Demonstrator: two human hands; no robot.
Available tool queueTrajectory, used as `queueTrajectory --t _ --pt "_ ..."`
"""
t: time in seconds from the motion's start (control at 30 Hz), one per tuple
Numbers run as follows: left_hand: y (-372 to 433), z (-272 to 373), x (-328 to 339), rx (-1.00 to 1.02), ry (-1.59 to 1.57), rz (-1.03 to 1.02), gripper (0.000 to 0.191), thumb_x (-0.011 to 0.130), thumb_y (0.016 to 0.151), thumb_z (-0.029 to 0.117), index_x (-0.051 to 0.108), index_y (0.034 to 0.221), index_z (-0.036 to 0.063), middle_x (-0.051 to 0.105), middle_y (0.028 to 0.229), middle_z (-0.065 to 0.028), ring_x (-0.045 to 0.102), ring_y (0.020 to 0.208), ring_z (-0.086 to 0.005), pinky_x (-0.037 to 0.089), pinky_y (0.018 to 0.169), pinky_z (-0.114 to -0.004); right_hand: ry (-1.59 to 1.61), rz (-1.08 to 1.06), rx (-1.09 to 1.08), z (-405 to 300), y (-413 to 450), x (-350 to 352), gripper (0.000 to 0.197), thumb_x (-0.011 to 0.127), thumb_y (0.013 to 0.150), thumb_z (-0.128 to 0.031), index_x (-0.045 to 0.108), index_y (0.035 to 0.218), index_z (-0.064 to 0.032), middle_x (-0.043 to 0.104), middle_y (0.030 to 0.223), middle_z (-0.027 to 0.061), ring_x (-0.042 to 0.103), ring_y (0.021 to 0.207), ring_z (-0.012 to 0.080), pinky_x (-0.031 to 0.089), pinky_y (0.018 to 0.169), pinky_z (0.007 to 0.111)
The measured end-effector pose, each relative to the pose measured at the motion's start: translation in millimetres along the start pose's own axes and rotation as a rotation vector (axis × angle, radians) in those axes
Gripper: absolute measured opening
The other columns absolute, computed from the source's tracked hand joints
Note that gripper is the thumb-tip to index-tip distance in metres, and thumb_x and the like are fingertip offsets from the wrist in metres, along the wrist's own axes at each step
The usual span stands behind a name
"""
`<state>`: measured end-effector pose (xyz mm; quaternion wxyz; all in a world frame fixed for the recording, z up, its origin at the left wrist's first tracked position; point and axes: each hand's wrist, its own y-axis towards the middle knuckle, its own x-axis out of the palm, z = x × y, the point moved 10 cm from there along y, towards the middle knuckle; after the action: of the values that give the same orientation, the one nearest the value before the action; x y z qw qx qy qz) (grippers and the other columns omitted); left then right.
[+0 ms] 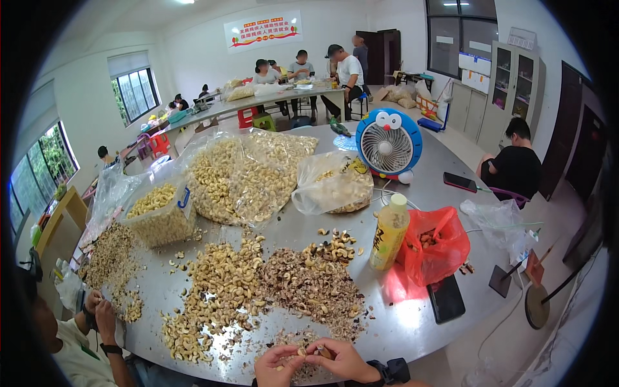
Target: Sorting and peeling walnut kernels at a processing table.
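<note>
At the table's near edge, my left hand (276, 366) pinches a cashew nut (302, 351) between thumb and fingertips. Another pale piece, seemingly a cashew, lies against its fingers. My right hand (344, 362) meets the same nut with its fingertips and holds a small tool with a brownish handle (325, 352), whose working end is hidden. Beneath both hands are skin crumbs. Beyond them to the left spreads a pile of cashew kernels (220, 285). It borders a heap of brown skins and fragments (312, 283), with some darker nuts at its far end.
On the metal table (387, 334) stand a plastic tub of cashews (159, 222), large bags of cashews (246, 179), a yellow bottle (390, 232), a red plastic bag (437, 246), a phone (446, 300) and a blue fan (389, 142). A co-worker's hands (102, 314) are at the left.
</note>
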<state>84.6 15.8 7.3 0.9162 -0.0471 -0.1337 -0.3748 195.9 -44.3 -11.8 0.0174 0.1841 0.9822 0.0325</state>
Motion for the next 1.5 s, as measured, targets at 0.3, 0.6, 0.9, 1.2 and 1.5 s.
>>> queueTrajectory --t 0.3,0.6,0.9,1.2,1.5 --pt "-3 -3 -6 -0.046 0.195 0.039 0.032 0.063 0.087 0.016 0.057 0.113 -0.0018 0.065 0.091 -0.0085 0.061 0.079 -0.0124 0.049 0.068 -0.024 0.041 -0.046 -0.038 -2 3 2 0.016 0.068 0.082 -0.016 0.063 0.094 -0.0059 0.042 0.059 -0.0053 0.033 0.053 0.0020 0.027 0.048 0.021" --pt "-4 8 -2 -0.083 0.159 0.045 0.034 0.062 0.088 0.015 0.056 0.116 -0.0025 0.065 0.091 -0.0087 0.061 0.078 -0.0121 0.050 0.068 -0.024 -0.050 0.017 -0.087 -13 1 2 0.014 0.068 0.082 -0.014 0.063 0.092 -0.0046 0.045 0.061 -0.0025 0.034 0.052 0.0039 0.029 0.048 0.022" --pt "-4 15 -30 -0.044 0.267 0.315 0.027 0.070 0.075 -0.002 0.063 0.100 -0.0056 0.066 0.090 -0.0082 0.059 0.069 -0.0062 0.045 0.058 -0.018 -0.040 -0.039 -0.136 -11 2 7 0.028 0.067 0.082 -0.011 0.062 0.110 -0.0055 0.059 0.083 -0.0023 0.036 0.052 0.0012 0.030 0.049 0.018" --pt "-4 6 -38 -0.053 0.258 0.280 0.029 0.072 0.076 0.003 0.063 0.102 -0.0050 0.065 0.090 -0.0065 0.052 0.059 -0.0025 0.041 0.052 -0.015 -0.149 -0.037 -0.279 -33 3 13 0.040 0.057 0.086 -0.003 0.052 0.125 -0.0047 0.062 0.096 0.0112 0.059 0.078 0.0168 0.047 0.068 0.026" --pt "-4 3 -42 -0.034 0.319 0.263 0.029 0.073 0.075 0.006 0.065 0.102 -0.0022 0.065 0.091 -0.0063 0.050 0.058 -0.0018 0.039 0.051 -0.015 -0.207 -0.095 -0.377 -33 1 22 0.044 0.060 0.083 -0.001 0.053 0.126 -0.0089 0.064 0.093 0.0133 0.063 0.078 0.0252 0.050 0.069 0.029"
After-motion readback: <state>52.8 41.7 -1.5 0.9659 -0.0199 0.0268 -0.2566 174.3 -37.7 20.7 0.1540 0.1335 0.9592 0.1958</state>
